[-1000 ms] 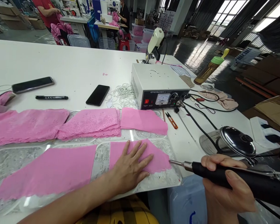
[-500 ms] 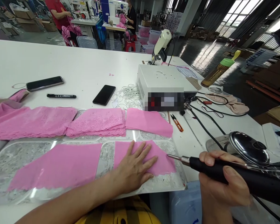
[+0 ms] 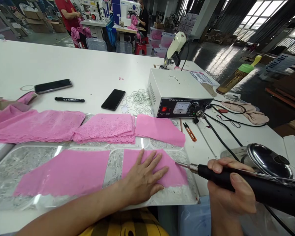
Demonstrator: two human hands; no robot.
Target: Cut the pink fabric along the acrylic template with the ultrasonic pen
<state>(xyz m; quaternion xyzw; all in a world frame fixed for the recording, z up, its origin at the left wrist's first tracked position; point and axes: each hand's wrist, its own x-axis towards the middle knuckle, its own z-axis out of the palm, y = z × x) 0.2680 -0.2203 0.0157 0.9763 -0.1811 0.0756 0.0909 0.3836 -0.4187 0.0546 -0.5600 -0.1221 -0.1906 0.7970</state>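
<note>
My left hand [image 3: 144, 177] lies flat with fingers spread on a pink fabric piece [image 3: 173, 173] that rests on a clear scuffed cutting plate [image 3: 51, 149]. My right hand [image 3: 229, 196] is wrapped round a black handheld cutting tool [image 3: 238, 183]. Its metal tip touches the right edge of that pink piece. A larger pink fabric piece [image 3: 66, 172] lies to the left on the same plate. Stacks of pink lace [image 3: 105, 128] and a plain pink piece [image 3: 159, 129] line the plate's far edge.
A white control box [image 3: 177, 88] with a meter stands behind, its cable running to the tool. Thread snips [image 3: 189, 131], two phones [image 3: 113, 99], a black marker [image 3: 69, 99], white elastic loops [image 3: 137, 98], a steel lidded pot [image 3: 265, 160] and a bottle [image 3: 238, 75] are on the table. People work at sewing machines far back.
The tool tip has moved left from just off the fabric's lower right corner onto its right edge. My left hand stays pressed flat. The view has shifted slightly.
</note>
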